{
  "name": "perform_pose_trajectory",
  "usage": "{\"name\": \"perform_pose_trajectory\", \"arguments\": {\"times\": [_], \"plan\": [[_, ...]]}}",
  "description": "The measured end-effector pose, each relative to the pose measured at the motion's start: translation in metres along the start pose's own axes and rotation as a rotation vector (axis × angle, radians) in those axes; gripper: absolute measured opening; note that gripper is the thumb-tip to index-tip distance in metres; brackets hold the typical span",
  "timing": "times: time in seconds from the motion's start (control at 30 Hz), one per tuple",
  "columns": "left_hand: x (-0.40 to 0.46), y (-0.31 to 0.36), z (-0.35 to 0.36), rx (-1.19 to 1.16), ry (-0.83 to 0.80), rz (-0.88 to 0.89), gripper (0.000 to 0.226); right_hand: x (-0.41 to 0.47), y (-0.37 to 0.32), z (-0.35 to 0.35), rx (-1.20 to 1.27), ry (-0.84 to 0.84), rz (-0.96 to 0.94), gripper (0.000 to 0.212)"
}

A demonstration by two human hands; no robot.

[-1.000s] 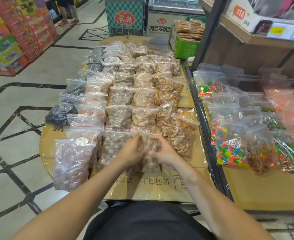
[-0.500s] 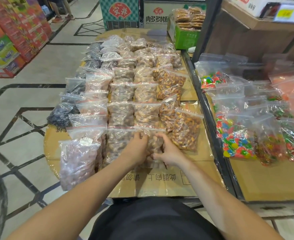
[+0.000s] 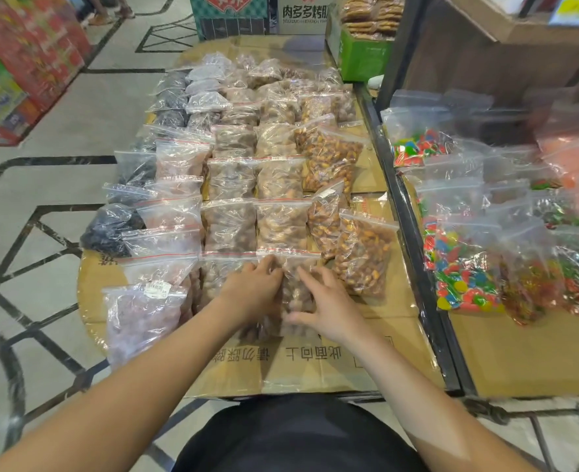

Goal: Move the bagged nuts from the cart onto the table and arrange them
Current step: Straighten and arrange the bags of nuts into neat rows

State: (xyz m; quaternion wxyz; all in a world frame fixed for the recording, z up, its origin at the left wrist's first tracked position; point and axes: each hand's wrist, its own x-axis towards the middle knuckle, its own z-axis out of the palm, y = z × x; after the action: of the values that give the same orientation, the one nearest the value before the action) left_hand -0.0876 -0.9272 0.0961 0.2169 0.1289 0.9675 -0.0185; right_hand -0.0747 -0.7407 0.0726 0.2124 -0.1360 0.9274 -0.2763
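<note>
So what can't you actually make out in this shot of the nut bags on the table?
- Head view: the nearest bag of nuts is partly covered by the left hand and right hand, so its lower part is hidden.
- The white label on the front left bag is too small to read.
- The orange bags at the right edge are blurred and cut off.
- The cart is not recognisably in view.

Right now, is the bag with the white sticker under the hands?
No, the bag with the white sticker lies off to the left, apart from both hands, which press another bag.
</note>
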Motion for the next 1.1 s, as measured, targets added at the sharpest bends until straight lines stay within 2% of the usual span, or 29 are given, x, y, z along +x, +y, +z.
{"name": "perform_pose_trajectory", "arguments": {"times": [0.1, 0.2, 0.3, 0.4, 0.43, 0.57, 0.77, 0.93, 1.1], "plan": [[0.005, 0.002, 0.007, 0.069, -0.087, 0.005, 0.109, 0.002, -0.001, 0.005, -0.077, -0.09, 0.013, 0.115], [0.006, 0.002, 0.004, 0.09, -0.122, 0.01, 0.117, 0.004, 0.001, 0.007, -0.075, -0.078, 0.02, 0.119], [0.005, 0.005, -0.01, 0.088, -0.152, 0.01, 0.11, 0.005, 0.001, -0.001, -0.09, -0.116, 0.029, 0.118], [0.01, 0.003, -0.022, 0.019, -0.072, -0.018, 0.061, 0.006, 0.0, -0.014, -0.077, -0.114, 0.021, 0.103], [0.013, 0.002, -0.027, 0.001, -0.026, -0.039, 0.053, 0.007, 0.0, -0.019, -0.083, -0.089, 0.012, 0.095], [0.029, -0.001, -0.04, 0.032, 0.121, -0.1, 0.064, 0.014, 0.0, -0.042, -0.158, 0.03, 0.011, 0.075], [0.054, 0.004, -0.072, 0.003, 0.323, -0.146, 0.06, 0.037, 0.006, -0.077, -0.22, 0.193, 0.043, 0.075], [0.082, 0.001, -0.098, -0.025, 0.377, -0.175, 0.06, 0.065, 0.01, -0.114, -0.223, 0.299, 0.052, 0.069], [0.12, -0.008, -0.119, -0.051, 0.366, -0.166, 0.065, 0.101, 0.017, -0.144, -0.208, 0.312, 0.077, 0.063]]}}
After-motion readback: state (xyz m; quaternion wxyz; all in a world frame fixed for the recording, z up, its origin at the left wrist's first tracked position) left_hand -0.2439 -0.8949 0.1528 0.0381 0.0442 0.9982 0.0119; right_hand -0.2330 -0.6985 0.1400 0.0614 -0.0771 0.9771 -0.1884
